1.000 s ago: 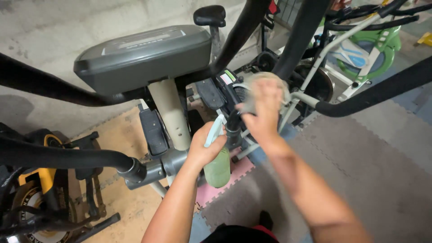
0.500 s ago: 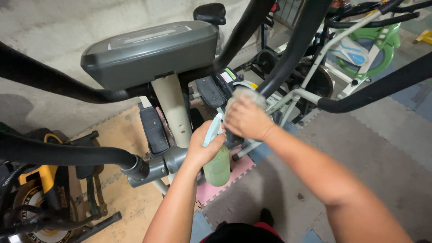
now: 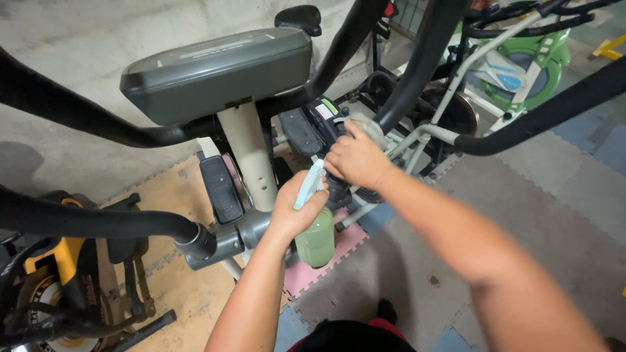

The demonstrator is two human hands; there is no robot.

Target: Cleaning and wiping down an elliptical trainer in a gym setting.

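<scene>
Currently your left hand point(image 3: 295, 212) fingers wrapped on green spray bottle point(image 3: 315, 236), held low beside grey post point(image 3: 251, 160) — nozzle kept near work. Right hand point(image 3: 355, 160) fingers clamped on grey cloth point(image 3: 367, 127), pressed against black handlebar point(image 3: 424, 62) — wiping grip.

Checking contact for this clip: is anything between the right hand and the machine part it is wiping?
Yes: a grey cloth sits under the right hand, bunched between its fingers and the machine's black handlebar. The left hand holds a green spray bottle just below, apart from the cloth.
</scene>
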